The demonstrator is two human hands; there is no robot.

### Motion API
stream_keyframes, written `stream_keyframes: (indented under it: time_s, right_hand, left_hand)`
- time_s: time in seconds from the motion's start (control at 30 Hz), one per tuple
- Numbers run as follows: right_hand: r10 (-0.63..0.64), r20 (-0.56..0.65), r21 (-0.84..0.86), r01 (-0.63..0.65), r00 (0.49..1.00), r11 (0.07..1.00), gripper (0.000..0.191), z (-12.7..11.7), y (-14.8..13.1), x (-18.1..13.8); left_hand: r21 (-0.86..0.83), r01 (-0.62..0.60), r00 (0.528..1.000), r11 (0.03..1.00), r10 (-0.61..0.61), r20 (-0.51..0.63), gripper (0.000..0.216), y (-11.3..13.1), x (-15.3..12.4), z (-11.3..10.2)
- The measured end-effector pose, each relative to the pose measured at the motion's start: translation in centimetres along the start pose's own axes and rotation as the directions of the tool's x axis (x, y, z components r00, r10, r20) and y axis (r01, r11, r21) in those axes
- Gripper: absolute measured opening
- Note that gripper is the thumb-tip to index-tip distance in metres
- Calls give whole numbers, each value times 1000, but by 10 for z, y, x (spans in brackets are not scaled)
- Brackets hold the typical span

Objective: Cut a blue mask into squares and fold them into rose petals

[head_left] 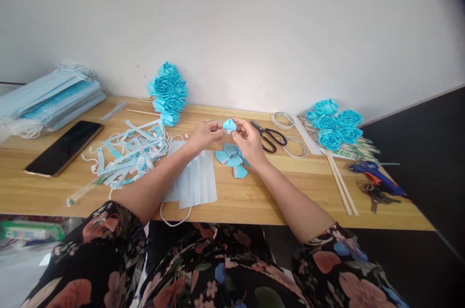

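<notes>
My left hand (206, 134) and my right hand (250, 141) meet above the wooden table (254, 196), both pinching a small folded blue piece (229, 125) between their fingertips. Just below the hands lie several cut blue pieces (231, 158). A flat face mask (192, 183) lies under my left forearm, its ear loop hanging over the table's front edge.
A heap of cut mask strips (129, 153) and a black phone (65, 147) lie at left, stacked masks (49, 100) behind. Blue fabric roses stand at centre back (168, 92) and right (334, 125). Scissors (269, 136), tape rolls (282, 119), sticks (341, 183), a glue gun (376, 176), keys (374, 194).
</notes>
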State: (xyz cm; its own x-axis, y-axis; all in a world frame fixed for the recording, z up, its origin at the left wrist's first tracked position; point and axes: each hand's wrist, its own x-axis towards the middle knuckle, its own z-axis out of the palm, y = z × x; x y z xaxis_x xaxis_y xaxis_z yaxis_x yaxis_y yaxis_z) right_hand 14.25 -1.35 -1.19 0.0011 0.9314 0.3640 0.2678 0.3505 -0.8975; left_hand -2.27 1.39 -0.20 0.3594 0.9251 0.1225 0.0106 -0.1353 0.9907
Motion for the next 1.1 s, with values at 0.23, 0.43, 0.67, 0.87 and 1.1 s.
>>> stream_keyframes:
  time_s: [0.23,0.43,0.67,0.87,1.1]
  right_hand:
    - [-177,-108,-203,153,978,967,16,-5,-10,-4]
    - [-254,45,-432,248,966,867,23,-3,-10,-7]
    - [-162,73,-451,177,984,875,16,-3,-3,-5]
    - [-106,72,-486,128,992,865,13,-1,-4,-5]
    - [-67,60,-503,88,996,860,16,-2,-5,-4]
  left_hand:
    - [24,50,987,998,-46,-154,23,-2,2,-5]
    - [27,38,994,999,-35,-106,26,-4,2,-3]
    - [44,1,999,999,1,-32,22,-3,0,-3]
    - [193,-69,997,979,75,-25,15,-3,0,-4]
    - [369,-129,989,920,147,-20,16,-4,0,-2]
